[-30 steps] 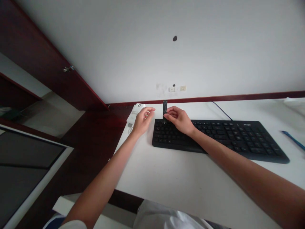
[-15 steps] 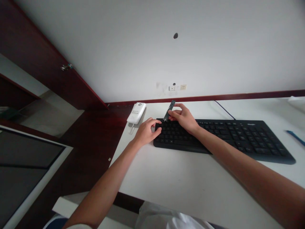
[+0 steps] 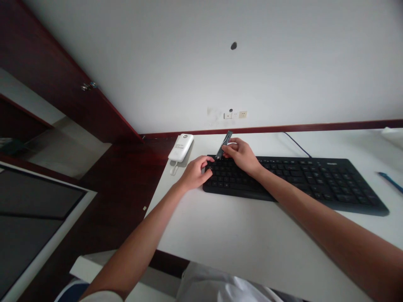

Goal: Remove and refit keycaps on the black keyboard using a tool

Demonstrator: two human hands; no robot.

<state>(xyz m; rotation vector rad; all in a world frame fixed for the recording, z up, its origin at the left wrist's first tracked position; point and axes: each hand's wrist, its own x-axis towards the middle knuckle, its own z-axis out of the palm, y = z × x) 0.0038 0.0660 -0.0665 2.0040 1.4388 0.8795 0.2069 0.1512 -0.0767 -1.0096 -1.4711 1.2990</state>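
Note:
A black keyboard (image 3: 292, 176) lies lengthwise on the white table. My left hand (image 3: 195, 172) holds its left end, with thumb and index finger curved apart over the corner keys; the other fingers are mostly hidden. In my right hand (image 3: 242, 156) a flat, dark grey strip-shaped tool (image 3: 223, 144) is pinched between thumb and fingers. The strip slants up and away, its lower end at the top-left keys, close to my left index finger. Whether that end touches the keys I cannot tell.
A white power bank (image 3: 181, 147) with a short cable loop lies left of the keyboard, near the table's left edge. The keyboard cable (image 3: 297, 144) runs toward the wall. A blue slender object (image 3: 390, 181) lies at right, and wall sockets (image 3: 235, 115) are behind.
The strip in my right hand has shifted very slightly at the top-left keys. My left hand stays on the keyboard's left end. The whole view has moved a little.

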